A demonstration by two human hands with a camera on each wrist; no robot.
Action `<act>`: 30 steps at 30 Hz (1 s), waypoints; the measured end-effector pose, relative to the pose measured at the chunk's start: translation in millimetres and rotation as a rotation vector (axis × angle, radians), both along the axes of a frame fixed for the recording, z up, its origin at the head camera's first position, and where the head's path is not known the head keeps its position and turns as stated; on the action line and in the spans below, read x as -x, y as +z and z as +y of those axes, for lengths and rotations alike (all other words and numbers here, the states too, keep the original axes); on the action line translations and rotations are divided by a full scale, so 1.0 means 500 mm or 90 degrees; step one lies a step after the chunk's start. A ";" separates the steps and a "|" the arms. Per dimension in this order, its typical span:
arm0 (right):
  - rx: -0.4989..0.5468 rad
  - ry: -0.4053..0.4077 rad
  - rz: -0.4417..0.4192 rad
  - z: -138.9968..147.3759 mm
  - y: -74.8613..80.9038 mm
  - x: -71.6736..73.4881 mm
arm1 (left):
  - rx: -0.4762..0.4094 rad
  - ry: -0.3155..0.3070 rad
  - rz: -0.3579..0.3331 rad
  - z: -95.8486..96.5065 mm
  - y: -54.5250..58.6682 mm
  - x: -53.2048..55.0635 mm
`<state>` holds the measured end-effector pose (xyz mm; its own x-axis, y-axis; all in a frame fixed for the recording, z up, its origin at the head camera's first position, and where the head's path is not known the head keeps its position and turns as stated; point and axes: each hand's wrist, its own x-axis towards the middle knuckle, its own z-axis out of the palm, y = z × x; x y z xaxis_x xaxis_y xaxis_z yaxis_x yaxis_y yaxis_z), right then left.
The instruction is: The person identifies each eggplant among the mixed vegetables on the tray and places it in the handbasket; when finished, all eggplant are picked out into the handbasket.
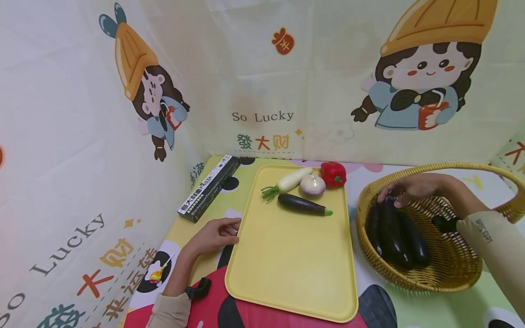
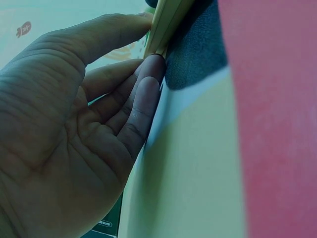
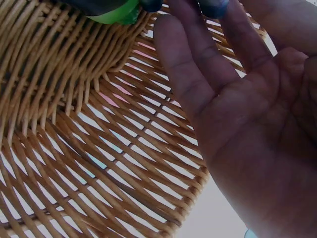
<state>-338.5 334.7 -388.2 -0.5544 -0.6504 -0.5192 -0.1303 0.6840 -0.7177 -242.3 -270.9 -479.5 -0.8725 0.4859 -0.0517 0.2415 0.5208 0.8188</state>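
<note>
At the left edge of a yellow tray (image 1: 287, 273), my left hand (image 1: 217, 234) pinches the rim. In the left wrist view the thumb lies on one side of the tray's edge (image 2: 166, 25) and the fingers on the other. My right hand (image 1: 416, 189) reaches into a wicker basket (image 1: 459, 269) at the right. Its thumb and fingers are around the top end of a dark purple eggplant (image 1: 393, 237). Two more eggplants lie beside it, one on the left (image 1: 374, 228) and one on the right (image 1: 416, 241). The right wrist view shows only dark tips by the fingers.
On the tray's far half lie a white radish (image 1: 293, 180), a white-purple onion (image 1: 313, 185), a red bell pepper (image 1: 333, 174) and another eggplant (image 1: 303, 205). A black pasta box (image 1: 209, 189) lies left of the tray. The basket's handle (image 1: 434, 167) arches over the right hand.
</note>
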 end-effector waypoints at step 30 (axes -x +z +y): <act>-0.115 0.006 0.331 -0.110 0.139 -0.241 | -0.014 -0.011 0.017 0.000 0.000 0.001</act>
<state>-218.1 279.4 -318.8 -0.7618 -0.5829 -0.2827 -0.4434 0.7873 -0.4285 -242.7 -270.8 -479.5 -0.8645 0.5023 -0.0178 0.2723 0.4978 0.8235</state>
